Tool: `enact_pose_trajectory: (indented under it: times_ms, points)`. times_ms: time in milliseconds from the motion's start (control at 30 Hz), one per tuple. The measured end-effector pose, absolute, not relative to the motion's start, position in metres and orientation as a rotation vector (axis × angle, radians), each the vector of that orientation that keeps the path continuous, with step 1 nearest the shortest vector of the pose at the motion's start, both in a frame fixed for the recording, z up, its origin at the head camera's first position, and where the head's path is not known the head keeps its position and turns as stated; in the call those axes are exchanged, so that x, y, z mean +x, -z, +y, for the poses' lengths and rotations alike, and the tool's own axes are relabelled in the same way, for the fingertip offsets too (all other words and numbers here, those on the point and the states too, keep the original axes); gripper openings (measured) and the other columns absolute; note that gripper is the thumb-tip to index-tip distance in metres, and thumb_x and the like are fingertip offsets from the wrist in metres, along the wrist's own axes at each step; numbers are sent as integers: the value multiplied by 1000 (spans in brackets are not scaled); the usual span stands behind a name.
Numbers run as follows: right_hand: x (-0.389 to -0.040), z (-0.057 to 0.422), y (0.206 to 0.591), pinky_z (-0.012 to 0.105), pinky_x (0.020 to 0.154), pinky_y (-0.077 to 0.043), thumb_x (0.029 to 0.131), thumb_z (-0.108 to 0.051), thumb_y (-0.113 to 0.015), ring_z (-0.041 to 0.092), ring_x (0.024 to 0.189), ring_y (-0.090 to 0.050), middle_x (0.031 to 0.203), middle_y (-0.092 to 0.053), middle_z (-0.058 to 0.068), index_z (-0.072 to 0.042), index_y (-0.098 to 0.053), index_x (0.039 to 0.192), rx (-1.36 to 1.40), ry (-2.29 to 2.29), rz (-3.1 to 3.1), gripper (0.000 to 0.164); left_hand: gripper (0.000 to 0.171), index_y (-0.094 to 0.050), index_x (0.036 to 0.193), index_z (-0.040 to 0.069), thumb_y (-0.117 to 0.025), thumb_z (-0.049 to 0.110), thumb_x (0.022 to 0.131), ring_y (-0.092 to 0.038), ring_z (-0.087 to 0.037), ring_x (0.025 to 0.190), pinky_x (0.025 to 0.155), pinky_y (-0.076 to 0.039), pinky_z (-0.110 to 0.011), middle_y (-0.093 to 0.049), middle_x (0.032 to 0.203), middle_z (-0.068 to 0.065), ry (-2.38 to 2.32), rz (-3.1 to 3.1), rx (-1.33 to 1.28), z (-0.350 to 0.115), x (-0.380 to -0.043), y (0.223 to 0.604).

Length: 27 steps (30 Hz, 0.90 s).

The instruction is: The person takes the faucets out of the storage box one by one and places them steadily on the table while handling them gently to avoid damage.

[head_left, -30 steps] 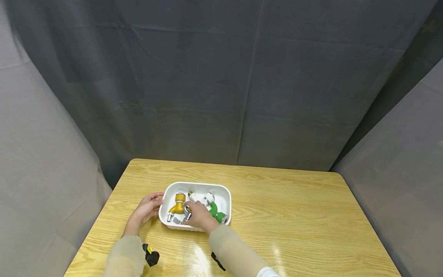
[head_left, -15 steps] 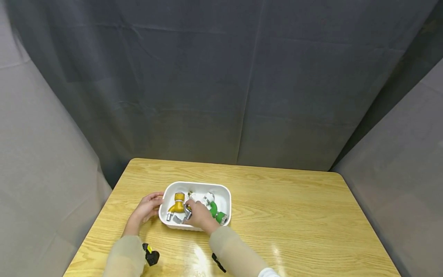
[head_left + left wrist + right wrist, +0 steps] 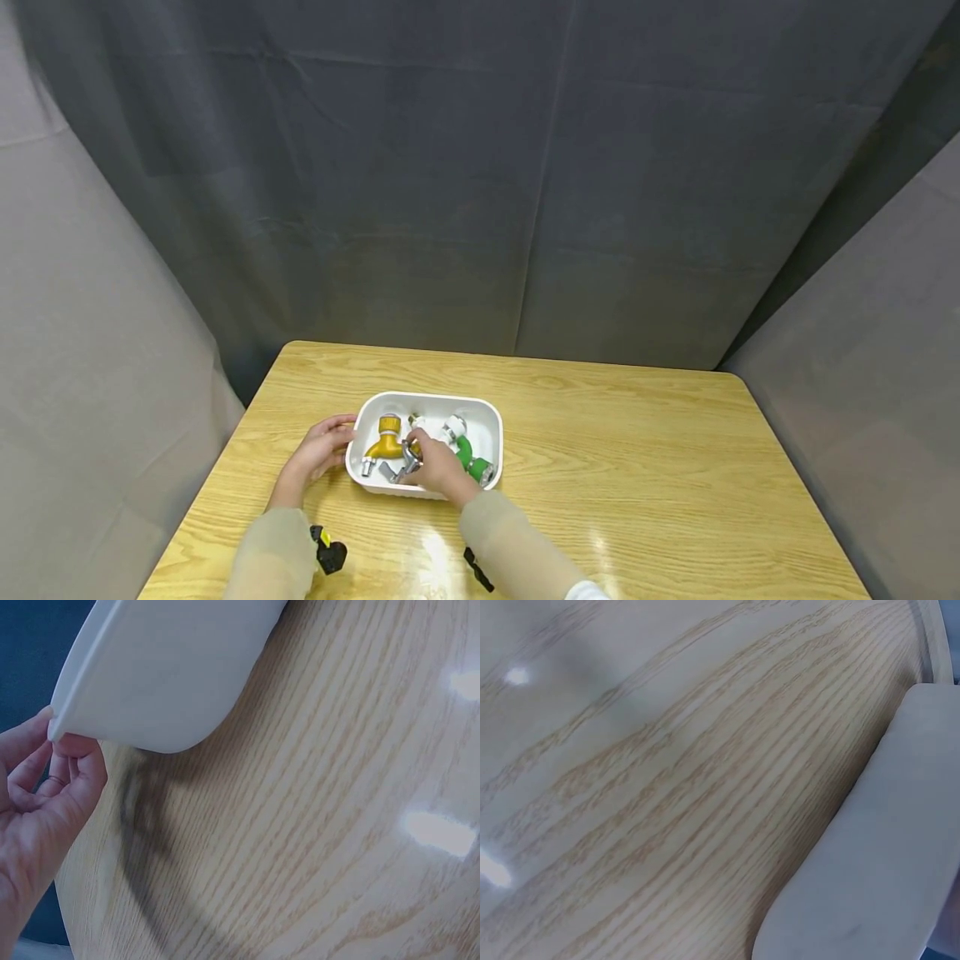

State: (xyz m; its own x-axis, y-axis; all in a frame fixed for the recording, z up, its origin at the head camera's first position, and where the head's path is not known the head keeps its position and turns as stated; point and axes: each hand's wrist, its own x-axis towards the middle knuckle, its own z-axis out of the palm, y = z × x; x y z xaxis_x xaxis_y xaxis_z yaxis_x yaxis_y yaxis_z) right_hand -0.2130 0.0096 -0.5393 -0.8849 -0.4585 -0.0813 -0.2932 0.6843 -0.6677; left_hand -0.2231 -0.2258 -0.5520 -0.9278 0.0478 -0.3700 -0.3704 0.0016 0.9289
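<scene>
A white plastic tub [image 3: 365, 481] sits on the wooden table. My left hand [image 3: 321, 454] pinches its left rim; in the left wrist view, the fingers [image 3: 88, 756] hold the rim of the tub [image 3: 169, 690]. My right hand [image 3: 437, 467] reaches into the tub and grips a shiny silver tap-like fitting [image 3: 412, 457], partly covered by the fingers. Left of that lies a yellow tap [image 3: 385, 447] with a metal spout end. A green curved tap [image 3: 481, 469] and a white fitting [image 3: 453, 428] lie to the right. In the right wrist view, the tub's side [image 3: 877, 847] hides most of the hand.
The wooden table [image 3: 637, 467] extends to the right of the tub. A dark grey curtain [image 3: 480, 183] hangs behind it, with pale grey cloth [image 3: 90, 350] on the left and a similar cloth [image 3: 862, 375] on the right.
My right hand has shifted slightly right and up with the silver fitting, which is turned a little. The left hand stays at the tub's rim.
</scene>
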Motion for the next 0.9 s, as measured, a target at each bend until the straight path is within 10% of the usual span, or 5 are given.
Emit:
enact_pose_trajectory:
  times_ms: [300, 567, 900]
  points:
    - [-214, 12, 539, 36, 85, -45, 65, -22, -83, 24, 93, -57, 97, -61, 9, -4, -45, 130, -509, 1045, 2601, 77, 44, -35, 134, -3, -47, 5, 93, -54, -19, 91, 75, -50, -35, -46, 100, -10, -1997, 1994, -336, -225, -223, 551]
    - [-215, 12, 540, 24, 57, -36, 66, -15, -82, 10, 62, -40, 74, -49, 3, -6, -49, 124, -492, 1149, 2509, 67, 46, -34, 136, -2, -48, 7, 93, -55, -20, 93, 76, -50, -36, -47, 102, -10, -1988, 1991, -333, -225, -222, 550]
    - [-220, 16, 540, 24, 58, -35, 63, -10, -83, 9, 60, -40, 73, -53, 7, -8, -53, 111, -576, 1188, 2497, 57, 45, -35, 135, -3, -48, 5, 93, -55, -21, 92, 75, -50, -36, -47, 101, -11, -2000, 1979, -345, -225, -223, 551]
